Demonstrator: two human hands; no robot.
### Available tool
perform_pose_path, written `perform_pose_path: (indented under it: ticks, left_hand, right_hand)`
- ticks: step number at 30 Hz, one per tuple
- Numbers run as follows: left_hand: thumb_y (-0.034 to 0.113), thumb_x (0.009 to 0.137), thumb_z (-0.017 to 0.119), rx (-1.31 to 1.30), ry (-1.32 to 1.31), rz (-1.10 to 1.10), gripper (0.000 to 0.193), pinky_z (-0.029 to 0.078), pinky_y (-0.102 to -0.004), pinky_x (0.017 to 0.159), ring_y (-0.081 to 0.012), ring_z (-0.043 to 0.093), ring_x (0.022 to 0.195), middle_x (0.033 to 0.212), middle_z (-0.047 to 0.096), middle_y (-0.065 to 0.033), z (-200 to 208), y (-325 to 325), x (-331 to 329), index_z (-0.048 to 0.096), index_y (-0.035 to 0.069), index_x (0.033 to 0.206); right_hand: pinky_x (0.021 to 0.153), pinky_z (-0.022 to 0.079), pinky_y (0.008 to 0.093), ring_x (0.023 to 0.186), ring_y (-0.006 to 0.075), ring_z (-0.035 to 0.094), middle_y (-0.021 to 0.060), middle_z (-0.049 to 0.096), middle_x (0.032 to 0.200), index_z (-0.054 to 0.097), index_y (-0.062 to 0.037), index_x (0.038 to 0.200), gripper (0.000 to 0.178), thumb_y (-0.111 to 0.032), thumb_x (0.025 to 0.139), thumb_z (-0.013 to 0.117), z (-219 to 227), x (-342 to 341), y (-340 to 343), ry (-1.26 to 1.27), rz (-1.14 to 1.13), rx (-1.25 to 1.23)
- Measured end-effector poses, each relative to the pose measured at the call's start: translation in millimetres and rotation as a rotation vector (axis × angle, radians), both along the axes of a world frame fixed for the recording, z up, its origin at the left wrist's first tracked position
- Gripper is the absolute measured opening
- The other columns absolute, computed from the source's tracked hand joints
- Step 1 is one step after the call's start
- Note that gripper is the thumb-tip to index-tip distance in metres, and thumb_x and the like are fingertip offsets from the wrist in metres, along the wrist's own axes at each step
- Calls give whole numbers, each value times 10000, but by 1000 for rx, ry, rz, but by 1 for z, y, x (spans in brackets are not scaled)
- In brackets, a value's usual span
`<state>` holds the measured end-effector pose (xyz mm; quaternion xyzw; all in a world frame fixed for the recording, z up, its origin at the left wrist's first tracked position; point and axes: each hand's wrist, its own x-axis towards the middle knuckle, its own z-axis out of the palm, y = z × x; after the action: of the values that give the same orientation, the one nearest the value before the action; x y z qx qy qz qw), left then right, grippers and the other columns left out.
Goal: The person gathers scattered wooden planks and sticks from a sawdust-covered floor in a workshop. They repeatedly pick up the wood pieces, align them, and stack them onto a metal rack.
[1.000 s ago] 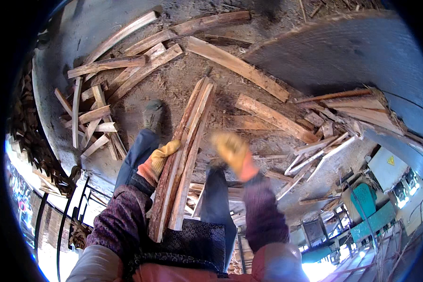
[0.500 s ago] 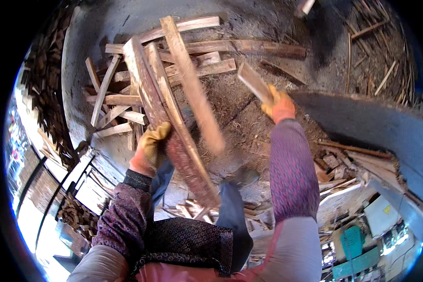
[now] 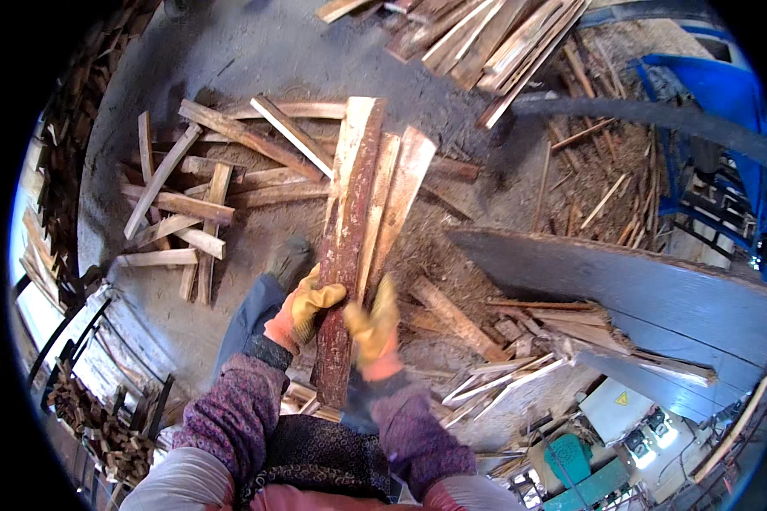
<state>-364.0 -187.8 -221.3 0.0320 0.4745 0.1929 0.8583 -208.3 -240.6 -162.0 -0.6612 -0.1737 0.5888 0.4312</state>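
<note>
A bundle of long wooden slats stands out before me, spread at its far end. Its leftmost piece is a bark-covered slat (image 3: 343,247); beside it lie a narrow slat (image 3: 377,213) and a wider pale slat (image 3: 407,183). My left hand (image 3: 305,311), in a yellow-orange glove, is closed round the bark-covered slat from its left side. My right hand (image 3: 375,330), gloved alike, touches the near ends of the other slats from the right. Motion blurs its fingers, so its grip is unclear.
Loose slats (image 3: 179,204) lie crisscrossed on the floor at left. A larger wood stack (image 3: 520,38) lies at the far right. A grey panel (image 3: 622,289) and offcuts (image 3: 520,341) are at right, with one plank (image 3: 458,319) beside them. My shoe (image 3: 290,260) stands near the bundle.
My right hand has come left and in to the bundle from its outstretched position with a short piece. The bundle is now more upright, and the slat that was blurred in mid-air has left that spot.
</note>
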Motion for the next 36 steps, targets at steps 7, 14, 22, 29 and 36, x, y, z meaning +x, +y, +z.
perform_pose_path:
  ticks: [7, 14, 22, 29, 36]
  left_hand:
    - [278, 957, 612, 769, 223, 1, 681, 385, -359, 1083, -217, 499, 1257, 1402, 527, -119, 68, 48, 30, 344, 29, 1531]
    - [259, 965, 564, 772, 465, 90, 663, 384, -372, 1091, -262, 503, 1291, 1441, 495, -172, 49, 53, -8, 333, 0, 1530]
    - [313, 945, 606, 477, 240, 137, 668, 479, -323, 944, -197, 606, 1069, 1275, 612, -129, 44, 52, 6, 397, -7, 1493]
    - [386, 910, 647, 367, 140, -105, 722, 500, -313, 894, -188, 621, 1047, 1235, 647, -132, 38, 29, 35, 420, -3, 1475]
    - [266, 941, 603, 315, 212, -496, 558, 485, -287, 911, -144, 615, 1020, 1212, 671, -108, 14, -38, 54, 499, -5, 1418]
  right_hand:
    - [852, 537, 305, 1057, 172, 608, 56, 598, 1235, 414, -68, 1438, 570, -1, 919, 642, 28, -29, 10, 159, -96, 46]
    - [1051, 451, 411, 1183, 273, 570, 172, 588, 1285, 357, 17, 1451, 818, -275, 828, 799, 55, 46, 242, -151, -135, 114]
    - [1052, 450, 389, 1214, 305, 548, 212, 515, 1403, 332, 18, 1495, 773, -137, 856, 737, 29, 111, 419, -361, -215, 461]
    - [840, 511, 392, 964, 228, 626, 64, 660, 1159, 506, -81, 1420, 578, -393, 957, 651, -148, 91, 80, -54, -364, -225]
    - [1061, 401, 504, 1288, 346, 509, 159, 508, 1456, 440, -149, 1492, 733, -580, 922, 608, -195, 76, -241, 322, -897, -966]
